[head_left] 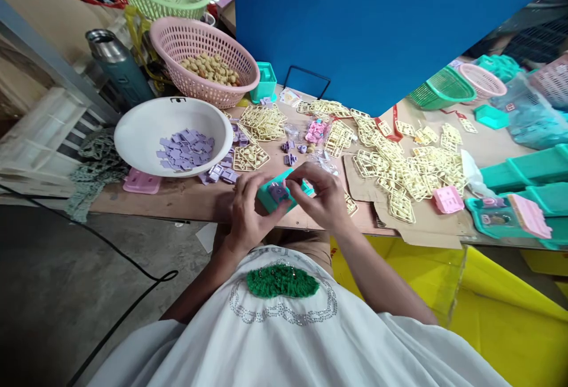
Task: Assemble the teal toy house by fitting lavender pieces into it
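At the table's front edge, a teal plastic box (267, 199) with a small purple plastic piece (278, 192) on it sits between my hands. My left hand (249, 209) wraps round the box's left side, its thumb near the purple piece. Above the box's right part, my right hand (320, 194) has its thumb and index finger pinched together; a small pink bit (285, 183) shows near the fingertips, and I cannot make out what they hold. Close by on the left lie loose purple plastic parts (220, 174), and beyond the box are small pink pieces (316, 131).
A white bowl (133, 138) of purple pieces and a pink basket (204, 35) of beige pieces stand left. Cream part frames (410, 171) spread over cardboard on the right, beside teal boxes (523, 168). A blue panel (346, 26) rises behind; a green flask (118, 64) stands far left.
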{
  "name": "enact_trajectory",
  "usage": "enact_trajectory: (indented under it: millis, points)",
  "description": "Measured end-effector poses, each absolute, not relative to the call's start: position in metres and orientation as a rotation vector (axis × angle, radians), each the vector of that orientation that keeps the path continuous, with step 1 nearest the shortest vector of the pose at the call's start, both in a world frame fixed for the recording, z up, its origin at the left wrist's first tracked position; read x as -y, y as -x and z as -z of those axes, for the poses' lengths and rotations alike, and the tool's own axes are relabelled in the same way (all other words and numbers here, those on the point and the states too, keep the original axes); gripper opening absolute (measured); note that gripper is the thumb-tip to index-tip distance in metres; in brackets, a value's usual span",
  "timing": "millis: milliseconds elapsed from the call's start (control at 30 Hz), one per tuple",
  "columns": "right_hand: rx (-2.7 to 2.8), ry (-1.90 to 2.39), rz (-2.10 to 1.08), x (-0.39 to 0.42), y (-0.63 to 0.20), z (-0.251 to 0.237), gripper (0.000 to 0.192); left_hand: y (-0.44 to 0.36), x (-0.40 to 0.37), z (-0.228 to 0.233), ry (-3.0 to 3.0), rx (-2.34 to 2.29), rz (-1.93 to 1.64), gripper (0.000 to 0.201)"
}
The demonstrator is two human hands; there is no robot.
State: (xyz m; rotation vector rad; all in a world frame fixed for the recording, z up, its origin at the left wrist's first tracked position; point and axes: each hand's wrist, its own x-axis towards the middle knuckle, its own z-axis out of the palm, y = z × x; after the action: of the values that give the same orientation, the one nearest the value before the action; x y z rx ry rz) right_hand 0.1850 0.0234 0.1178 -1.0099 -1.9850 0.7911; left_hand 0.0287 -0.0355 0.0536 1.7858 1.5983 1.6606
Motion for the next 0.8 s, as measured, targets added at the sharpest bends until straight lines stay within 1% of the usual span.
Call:
enact_trajectory:
  millis: [33, 67, 100, 133, 200, 267, 333, 467, 533, 667, 800]
  points:
    - [2.05, 1.027, -0.829, -0.03, -0.19, -0.119, 0.01, -0.031, 0.036, -0.047, -1.74, -1.61, -1.614, 0.063]
    - [2.124, 1.046, -0.856, -0.036, -0.194, -0.119, 0.01, -0.033, 0.036, -0.04, -1.693, -1.61, -1.57, 0.079]
    - [2.199, 1.065, -0.873, -0.042, -0.197, -0.12, 0.01, -0.035, 0.036, -0.032, -1.646, -1.595, -1.531, 0.086]
    - [2.269, 1.081, -0.88, -0.047, -0.199, -0.12, 0.01, -0.038, 0.036, -0.025, -1.597, -1.57, -1.505, 0.086]
    - [2.379, 1.098, -0.87, -0.055, -0.199, -0.12, 0.009, -0.043, 0.033, -0.015, -1.51, -1.525, -1.486, 0.078]
    - [2.428, 1.109, -0.847, -0.059, -0.198, -0.12, 0.009, -0.046, 0.031, -0.01, -1.459, -1.507, -1.493, 0.075]
    - [2.43, 1.118, -0.868, -0.06, -0.196, -0.121, 0.012, -0.046, 0.029, -0.011, -1.433, -1.505, -1.491, 0.075]
    - [2.352, 1.153, -1.006, -0.057, -0.193, -0.122, 0.019, -0.046, 0.029, -0.014, -1.409, -1.489, -1.505, 0.078]
    - [2.328, 1.187, -1.009, -0.055, -0.192, -0.121, 0.019, -0.046, 0.029, -0.013, -1.41, -1.482, -1.528, 0.078]
    - [2.372, 1.236, -0.882, -0.051, -0.189, -0.122, 0.018, -0.048, 0.028, -0.008, -1.403, -1.461, -1.547, 0.077]
    - [2.489, 1.195, -0.702, -0.047, -0.185, -0.125, 0.012, -0.049, 0.027, -0.005, -1.394, -1.446, -1.566, 0.079]
